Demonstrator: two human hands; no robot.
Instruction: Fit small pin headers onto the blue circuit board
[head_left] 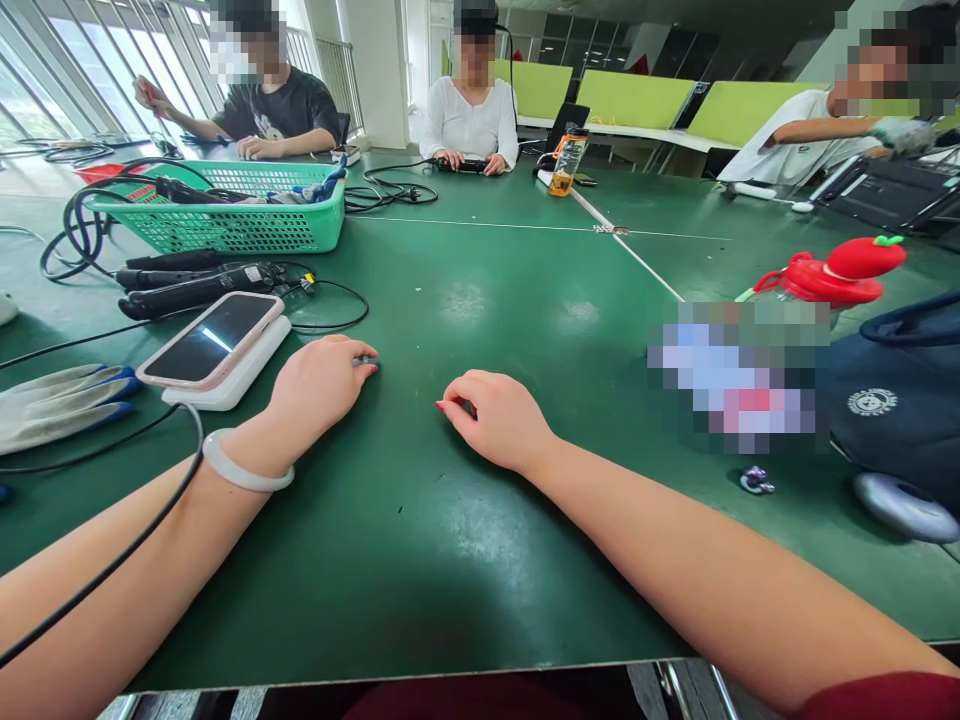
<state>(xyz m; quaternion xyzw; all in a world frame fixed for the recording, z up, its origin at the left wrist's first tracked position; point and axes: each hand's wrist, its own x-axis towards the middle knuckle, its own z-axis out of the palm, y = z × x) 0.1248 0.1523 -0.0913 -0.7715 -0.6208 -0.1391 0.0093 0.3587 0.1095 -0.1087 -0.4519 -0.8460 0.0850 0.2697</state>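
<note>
My left hand (319, 383) rests knuckles-up on the green table (465, 520), its fingers curled under; a small grey thing shows at the fingertips, too little of it to name. A pale bangle circles that wrist. My right hand (499, 418) lies a short way to its right, also curled loosely, palm down, with nothing visible in it. Beside my left hand a phone (211, 338) lies face up on a white power bank (229, 375). A black cable runs across my left forearm.
A green basket (225, 215) of cables stands at the back left, black tools (191, 283) in front of it. White gloves (60, 400) lie at the left edge. A red-lidded bottle (825, 275) and dark bag (900, 400) sit right. Three other people sit at the far side.
</note>
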